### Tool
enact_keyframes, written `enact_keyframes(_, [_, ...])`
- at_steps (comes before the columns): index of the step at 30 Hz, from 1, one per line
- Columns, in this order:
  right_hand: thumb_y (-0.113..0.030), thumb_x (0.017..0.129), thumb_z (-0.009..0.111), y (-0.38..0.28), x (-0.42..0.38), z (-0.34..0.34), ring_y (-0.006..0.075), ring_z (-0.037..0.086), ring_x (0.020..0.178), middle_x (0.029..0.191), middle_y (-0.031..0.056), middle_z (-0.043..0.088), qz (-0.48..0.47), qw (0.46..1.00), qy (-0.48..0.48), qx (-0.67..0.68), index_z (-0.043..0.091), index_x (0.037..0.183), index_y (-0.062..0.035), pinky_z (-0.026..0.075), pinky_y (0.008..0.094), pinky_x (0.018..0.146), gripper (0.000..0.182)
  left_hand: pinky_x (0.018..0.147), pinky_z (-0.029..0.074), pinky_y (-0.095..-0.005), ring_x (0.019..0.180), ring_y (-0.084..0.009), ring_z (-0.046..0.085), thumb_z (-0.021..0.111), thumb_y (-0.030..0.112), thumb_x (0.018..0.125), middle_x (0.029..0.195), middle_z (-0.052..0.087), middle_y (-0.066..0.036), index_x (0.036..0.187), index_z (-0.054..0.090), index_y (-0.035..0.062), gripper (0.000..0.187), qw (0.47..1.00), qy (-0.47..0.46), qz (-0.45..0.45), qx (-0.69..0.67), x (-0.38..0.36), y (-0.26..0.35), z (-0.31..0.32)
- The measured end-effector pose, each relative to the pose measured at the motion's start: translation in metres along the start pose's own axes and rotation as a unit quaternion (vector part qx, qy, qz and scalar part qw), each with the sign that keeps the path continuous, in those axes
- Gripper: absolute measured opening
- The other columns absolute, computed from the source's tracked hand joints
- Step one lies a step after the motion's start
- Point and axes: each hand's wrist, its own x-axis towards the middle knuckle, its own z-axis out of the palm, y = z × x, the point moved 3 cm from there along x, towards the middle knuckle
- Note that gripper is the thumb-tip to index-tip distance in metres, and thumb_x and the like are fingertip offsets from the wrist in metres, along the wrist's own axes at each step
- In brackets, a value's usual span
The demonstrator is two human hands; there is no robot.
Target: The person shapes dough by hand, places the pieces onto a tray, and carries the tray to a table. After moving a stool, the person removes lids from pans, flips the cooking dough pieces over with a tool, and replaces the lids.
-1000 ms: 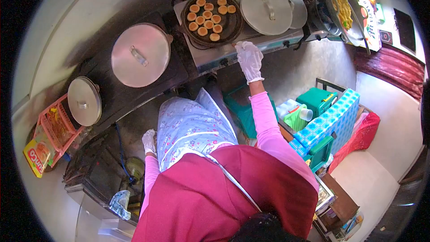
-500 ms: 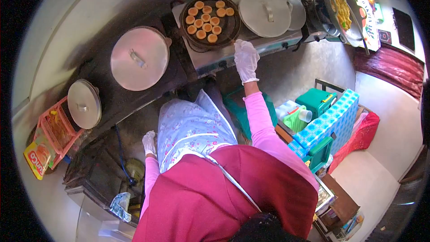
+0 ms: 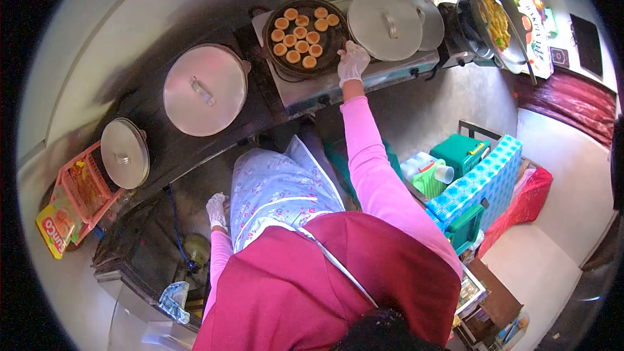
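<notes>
My right hand (image 3: 353, 64), in a thin clear glove, is at the right front rim of a dark round pan (image 3: 338, 32). Its fingers are curled closed; whatever they may hold is too small or hidden to make out. Several small round browned cakes (image 3: 301, 32) lie in the pan, mostly at its left and middle, with a few at the upper right. My left hand (image 3: 216, 210), gloved too, hangs low beside the floral apron (image 3: 279, 188). It holds nothing that I can see, with its fingers loose.
The pan sits on a metal stove (image 3: 377, 78) beside a large lid (image 3: 385, 24). A wok of yellow food (image 3: 494, 19) stands far right. Left are a big lidded pot (image 3: 205, 90), a smaller lid (image 3: 125, 153) and a pink basket (image 3: 88, 182). A green box (image 3: 460, 155) stands right behind.
My right hand has moved slightly left and closer to the pan's rim, and my right forearm has swung left. My left hand has barely moved. The cakes look the same.
</notes>
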Motion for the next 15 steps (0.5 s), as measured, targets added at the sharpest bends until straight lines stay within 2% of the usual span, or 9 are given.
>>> enact_keyframes(1, [-0.020, 0.084, 0.063, 0.001, 0.003, 0.006, 0.0206, 0.063, 0.068, 0.082, 0.0090, 0.067, 0.043, 0.992, 0.013, 0.121, 0.064, 0.083, -0.0036, 0.049, 0.0323, 0.058, 0.017, 0.052, 0.045, -0.0251, 0.064, -0.0105, 0.059, 0.058, 0.017, 0.087, 0.084, 0.068, -0.002, 0.100, 0.067, 0.0091, 0.017, 1.000, 0.005, -0.012, -0.003, -0.002, 0.000, -0.001])
enact_keyframes(2, [-0.020, 0.085, 0.063, 0.007, 0.000, 0.013, 0.0209, 0.063, 0.069, 0.084, 0.0100, 0.067, 0.131, 0.929, 0.037, 0.343, 0.066, 0.086, -0.0031, 0.049, 0.0326, 0.060, 0.017, 0.052, 0.045, -0.0253, 0.064, -0.0107, 0.059, 0.058, 0.017, 0.087, 0.084, 0.068, -0.002, 0.100, 0.067, 0.0094, 0.017, 1.000, 0.011, -0.025, -0.007, -0.004, 0.000, -0.002])
enact_keyframes(3, [-0.020, 0.086, 0.063, 0.002, -0.006, 0.009, 0.0213, 0.063, 0.069, 0.085, 0.0109, 0.067, 0.212, 0.810, 0.058, 0.543, 0.067, 0.089, -0.0027, 0.049, 0.0329, 0.062, 0.018, 0.052, 0.045, -0.0255, 0.064, -0.0108, 0.059, 0.058, 0.017, 0.087, 0.084, 0.068, -0.002, 0.099, 0.067, 0.0094, 0.017, 1.000, 0.009, -0.011, 0.027, -0.005, 0.000, -0.002])
enact_keyframes(5, [-0.020, 0.086, 0.063, -0.022, -0.017, -0.016, 0.0223, 0.063, 0.071, 0.087, 0.0132, 0.068, 0.159, 0.855, 0.063, 0.490, 0.069, 0.094, -0.0011, 0.049, 0.0334, 0.066, 0.021, 0.052, 0.046, -0.0258, 0.063, -0.0110, 0.059, 0.058, 0.017, 0.087, 0.083, 0.068, -0.002, 0.099, 0.067, 0.0095, 0.017, 0.995, 0.002, 0.015, 0.094, -0.004, 0.000, -0.002])
enact_keyframes(9, [-0.019, 0.086, 0.063, -0.020, -0.017, -0.017, 0.0239, 0.064, 0.077, 0.090, 0.0161, 0.069, 0.048, 0.933, 0.119, 0.337, 0.069, 0.096, 0.0022, 0.049, 0.0336, 0.073, 0.024, 0.052, 0.045, -0.0254, 0.062, -0.0106, 0.059, 0.057, 0.019, 0.087, 0.082, 0.068, -0.002, 0.100, 0.067, 0.0081, 0.019, 0.994, 0.003, 0.045, 0.099, -0.010, 0.001, 0.004])
enact_keyframes(12, [-0.018, 0.086, 0.063, -0.015, -0.017, -0.024, 0.0240, 0.065, 0.080, 0.089, 0.0164, 0.069, 0.027, 0.941, 0.064, 0.331, 0.068, 0.100, 0.0029, 0.049, 0.0322, 0.075, 0.025, 0.052, 0.044, -0.0252, 0.062, -0.0103, 0.059, 0.057, 0.019, 0.087, 0.081, 0.068, -0.002, 0.100, 0.067, 0.0071, 0.020, 0.991, -0.001, 0.085, 0.103, -0.008, -0.001, 0.005])
enact_keyframes(15, [-0.019, 0.086, 0.063, -0.015, -0.015, -0.035, 0.0230, 0.064, 0.077, 0.085, 0.0154, 0.069, 0.027, 0.932, 0.103, 0.346, 0.068, 0.093, 0.0025, 0.049, 0.0321, 0.073, 0.023, 0.051, 0.043, -0.0253, 0.061, -0.0102, 0.058, 0.057, 0.020, 0.087, 0.081, 0.068, -0.002, 0.099, 0.067, 0.0070, 0.020, 0.991, -0.010, 0.092, 0.094, -0.003, -0.004, 0.005])
